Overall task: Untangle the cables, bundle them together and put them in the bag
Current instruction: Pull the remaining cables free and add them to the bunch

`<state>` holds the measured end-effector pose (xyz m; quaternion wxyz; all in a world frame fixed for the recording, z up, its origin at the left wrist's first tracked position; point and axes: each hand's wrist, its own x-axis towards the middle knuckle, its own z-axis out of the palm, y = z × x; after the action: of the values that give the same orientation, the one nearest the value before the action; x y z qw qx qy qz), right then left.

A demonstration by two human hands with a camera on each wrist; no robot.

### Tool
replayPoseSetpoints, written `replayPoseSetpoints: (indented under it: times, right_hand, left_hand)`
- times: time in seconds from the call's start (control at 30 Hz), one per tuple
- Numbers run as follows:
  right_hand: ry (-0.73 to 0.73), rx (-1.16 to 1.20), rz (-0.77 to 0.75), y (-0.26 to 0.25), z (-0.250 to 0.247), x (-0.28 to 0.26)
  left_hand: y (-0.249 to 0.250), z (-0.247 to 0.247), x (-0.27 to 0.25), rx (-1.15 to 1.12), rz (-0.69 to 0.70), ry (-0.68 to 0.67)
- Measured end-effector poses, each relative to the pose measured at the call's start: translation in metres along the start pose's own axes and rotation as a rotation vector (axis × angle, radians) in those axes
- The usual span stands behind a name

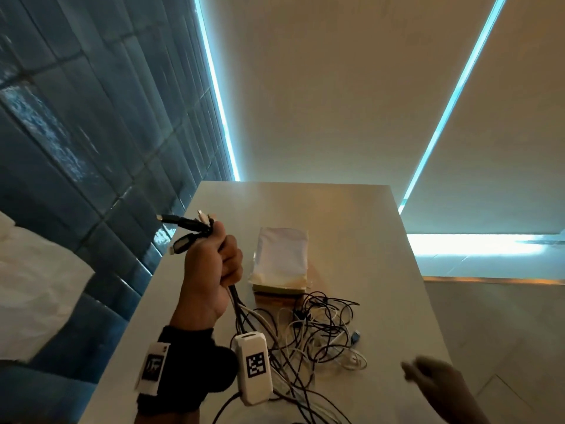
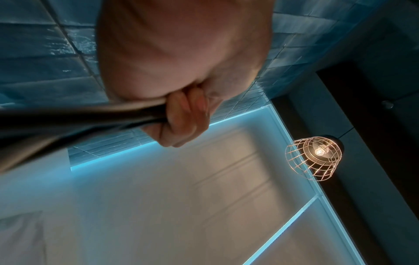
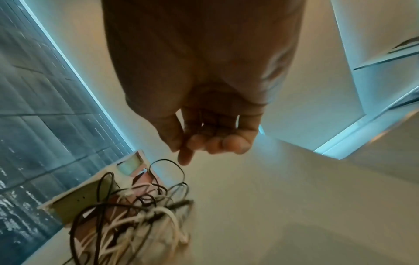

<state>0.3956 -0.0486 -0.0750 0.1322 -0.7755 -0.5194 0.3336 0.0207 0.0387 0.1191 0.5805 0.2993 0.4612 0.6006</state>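
Note:
My left hand (image 1: 214,264) is raised above the white table (image 1: 382,270) and grips a bunch of black and white cables near their plug ends (image 1: 186,228), which stick out above the fist. The cables (image 1: 318,328) hang down into a tangled heap on the table. In the left wrist view my fingers (image 2: 181,114) are curled round the blurred cable bunch (image 2: 79,114). A pale cloth bag (image 1: 282,258) lies flat just beyond the heap. My right hand (image 1: 428,377), blurred, hovers right of the heap holding nothing, fingers (image 3: 217,141) loosely curled above the cables (image 3: 136,211).
The bag rests on a thin board or book (image 1: 278,290) that shows in the right wrist view as a tan slab (image 3: 90,193). A blue tiled wall (image 1: 91,133) runs along the table's left side. A caged lamp (image 2: 315,156) hangs overhead.

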Motion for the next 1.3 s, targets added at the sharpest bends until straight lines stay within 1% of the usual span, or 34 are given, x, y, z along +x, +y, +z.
replayPoseSetpoints:
  times: [0.03,0.07,0.17,0.2,0.23,0.27,0.33,0.4,0.43,0.5,0.57,0.63,0.67,0.73,0.83,0.93,1.03,1.1,1.17,1.23,1.3]
  right_hand:
    - [-0.004,-0.041,-0.049,-0.026,0.012,-0.001]
    - [-0.067,-0.049,-0.071,-0.041,0.018,0.009]
    - [-0.185,-0.011,0.002,-0.068,0.040,0.040]
    - [-0.254,-0.002,0.062,-0.071,0.046,0.045]
    - [-0.310,0.019,0.090,-0.073,0.053,0.046]
    - [-0.339,0.026,0.119,-0.073,0.059,0.047]
    - [-0.338,0.037,0.166,-0.070,0.066,0.050]
    - [-0.283,0.073,0.200,-0.067,0.067,0.051]
    - [-0.236,0.105,0.191,-0.067,0.066,0.049]
    - [-0.120,0.223,0.112,-0.071,0.061,0.044]
    - [-0.015,0.506,0.026,-0.088,0.050,0.034]
    - [0.002,0.820,-0.044,-0.116,0.035,0.023]
    - [-0.015,0.933,-0.087,-0.133,0.026,0.016]
    - [-0.061,1.043,-0.202,-0.167,0.011,0.003]
    - [-0.131,1.050,-0.357,-0.211,-0.003,-0.016]
    - [-0.175,1.008,-0.461,-0.243,-0.012,-0.032]
    - [-0.169,0.978,-0.519,-0.259,-0.019,-0.043]
    - [-0.150,0.938,-0.549,-0.263,-0.021,-0.046]
    - [-0.150,0.905,-0.577,-0.263,-0.020,-0.048]
    - [-0.188,0.887,-0.606,-0.257,-0.018,-0.048]
    - [-0.248,0.870,-0.618,-0.249,-0.015,-0.049]
  left_hand:
    - [-0.001,0.003,-0.001,-0.011,-0.004,-0.016]
    - [-0.001,0.007,-0.002,-0.024,-0.016,-0.030]
    - [-0.005,0.018,-0.006,-0.094,-0.057,-0.042]
    - [-0.006,0.022,-0.009,-0.111,-0.065,-0.032]
    - [-0.006,0.025,-0.010,-0.119,-0.064,-0.022]
    - [-0.007,0.027,-0.011,-0.122,-0.060,-0.012]
    - [-0.009,0.029,-0.012,-0.118,-0.057,-0.017]
    - [-0.011,0.029,-0.011,-0.110,-0.059,-0.053]
    - [-0.013,0.028,-0.011,-0.107,-0.063,-0.073]
    - [-0.018,0.028,-0.009,-0.104,-0.080,-0.097]
    - [-0.023,0.029,-0.008,-0.112,-0.089,-0.103]
    - [-0.029,0.034,-0.007,-0.091,-0.108,-0.097]
    - [-0.031,0.037,-0.007,-0.065,-0.116,-0.097]
    - [-0.035,0.045,-0.008,0.012,-0.118,-0.110]
    - [-0.038,0.057,-0.015,0.144,-0.101,-0.168]
    - [-0.043,0.064,-0.021,0.325,-0.075,-0.232]
    - [-0.046,0.064,-0.022,0.482,-0.063,-0.183]
    - [-0.045,0.064,-0.023,0.489,-0.054,-0.128]
    - [-0.044,0.062,-0.023,0.480,-0.035,-0.106]
    - [-0.042,0.060,-0.022,0.464,-0.004,-0.092]
    - [-0.037,0.055,-0.022,0.376,0.023,-0.074]
